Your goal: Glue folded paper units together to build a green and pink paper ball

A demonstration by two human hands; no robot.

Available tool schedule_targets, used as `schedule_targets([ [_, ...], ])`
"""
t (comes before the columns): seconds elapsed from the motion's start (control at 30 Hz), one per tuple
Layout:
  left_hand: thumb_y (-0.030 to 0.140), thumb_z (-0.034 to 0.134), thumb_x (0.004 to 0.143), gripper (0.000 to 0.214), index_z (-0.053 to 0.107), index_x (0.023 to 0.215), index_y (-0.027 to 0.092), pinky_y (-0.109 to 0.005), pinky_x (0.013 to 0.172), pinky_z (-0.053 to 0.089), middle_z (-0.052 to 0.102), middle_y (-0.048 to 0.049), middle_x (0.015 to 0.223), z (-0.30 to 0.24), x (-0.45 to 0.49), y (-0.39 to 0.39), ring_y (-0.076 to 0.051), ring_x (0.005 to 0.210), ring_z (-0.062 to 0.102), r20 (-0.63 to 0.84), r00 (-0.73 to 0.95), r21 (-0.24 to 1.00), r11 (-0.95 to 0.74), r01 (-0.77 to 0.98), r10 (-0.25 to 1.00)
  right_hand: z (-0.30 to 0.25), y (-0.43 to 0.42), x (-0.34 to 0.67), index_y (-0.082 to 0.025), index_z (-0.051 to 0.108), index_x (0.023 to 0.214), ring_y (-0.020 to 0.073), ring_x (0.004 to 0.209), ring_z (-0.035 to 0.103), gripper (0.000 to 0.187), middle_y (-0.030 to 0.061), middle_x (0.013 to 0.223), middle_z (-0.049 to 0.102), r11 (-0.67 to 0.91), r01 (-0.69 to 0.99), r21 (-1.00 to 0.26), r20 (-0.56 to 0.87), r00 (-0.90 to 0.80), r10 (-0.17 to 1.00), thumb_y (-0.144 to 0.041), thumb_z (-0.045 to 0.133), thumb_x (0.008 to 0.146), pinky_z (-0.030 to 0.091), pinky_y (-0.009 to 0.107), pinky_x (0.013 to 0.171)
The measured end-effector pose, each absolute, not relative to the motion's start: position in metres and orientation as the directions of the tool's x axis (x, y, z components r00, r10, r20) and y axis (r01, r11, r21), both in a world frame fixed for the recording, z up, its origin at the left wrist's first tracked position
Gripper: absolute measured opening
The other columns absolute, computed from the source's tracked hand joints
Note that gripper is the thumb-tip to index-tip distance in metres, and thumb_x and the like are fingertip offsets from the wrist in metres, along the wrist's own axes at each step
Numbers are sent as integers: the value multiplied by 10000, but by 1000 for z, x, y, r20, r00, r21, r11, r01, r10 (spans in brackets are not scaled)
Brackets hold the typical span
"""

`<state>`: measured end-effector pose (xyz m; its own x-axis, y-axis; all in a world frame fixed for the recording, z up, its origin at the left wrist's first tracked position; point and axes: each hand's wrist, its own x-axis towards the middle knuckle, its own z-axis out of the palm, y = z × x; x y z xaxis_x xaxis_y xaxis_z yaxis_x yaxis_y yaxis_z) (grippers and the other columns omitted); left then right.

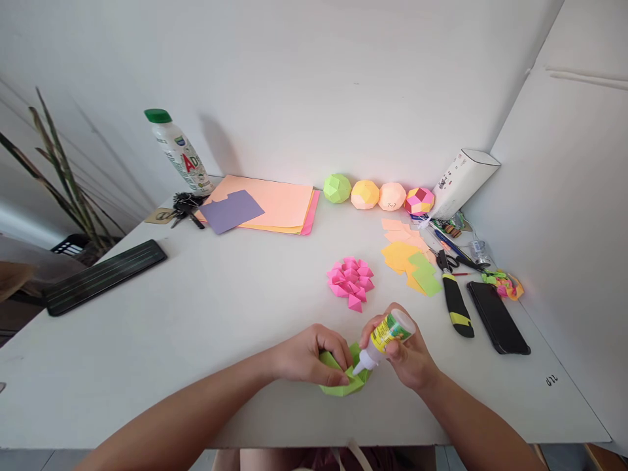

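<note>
Green model (341, 390) nr front edge (275, 444); tabletop (186, 333) spreads L of it. L hand (316, 356) pinches it, R hand (415, 358) wraps glue btl (387, 333), nozzle at it. Pink pcs (350, 280) beyond it.

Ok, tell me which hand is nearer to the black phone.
Right. The right hand, gripping the glue bottle, is to the left of the black phone in the picture; the left hand, holding the green paper shape, is farther left.

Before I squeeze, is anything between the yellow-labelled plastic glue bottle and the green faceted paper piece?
Nothing visible: the right hand holds the glue bottle, its nozzle at the green paper piece. The left hand holds it alongside, not between.
</note>
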<state>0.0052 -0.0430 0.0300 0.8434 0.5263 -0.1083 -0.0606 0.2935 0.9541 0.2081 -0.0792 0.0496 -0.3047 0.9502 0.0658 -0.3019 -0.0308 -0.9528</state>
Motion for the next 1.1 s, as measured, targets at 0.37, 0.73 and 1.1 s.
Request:
schedule_targets([
  [0.37, 173, 757, 611, 76, 704, 644, 128, -202, 568, 454, 669, -36, 752, 31, 6, -43, -105, 641, 569, -111, 842, 956, 287, -53, 528, 51, -78, 207, -230, 441, 796, 168, 642, 540, 365, 34, 750, 657, -26, -290, -957, 72, -321, 944, -488, 694, 747, 388, 293, 579],
  [0.73, 210, 768, 619, 110, 710, 665, 128, -217, 592, 462, 674, -37, 761, 28, 5, -43, -111, 649, 573, -106, 840, 959, 278, -55, 532, 55, -76, 204, -217, 460, 803, 96, 499, 411, 421, 25, 734, 646, -140, -320, -937, -32, -321, 947, -536, 714, 700, 283, 220, 445],
  [1.1, 268, 777, 625, 159, 711, 671, 131, -230, 599, 465, 677, -43, 754, 26, 3, -42, -121, 653, 575, -108, 844, 961, 273, -47, 526, 52, -75, 203, -195, 531, 854, 92, 497, 370, 388, 61, 781, 651, -180, -330, -926, -65, -332, 941, -546, 657, 750, 244, 227, 431],
])
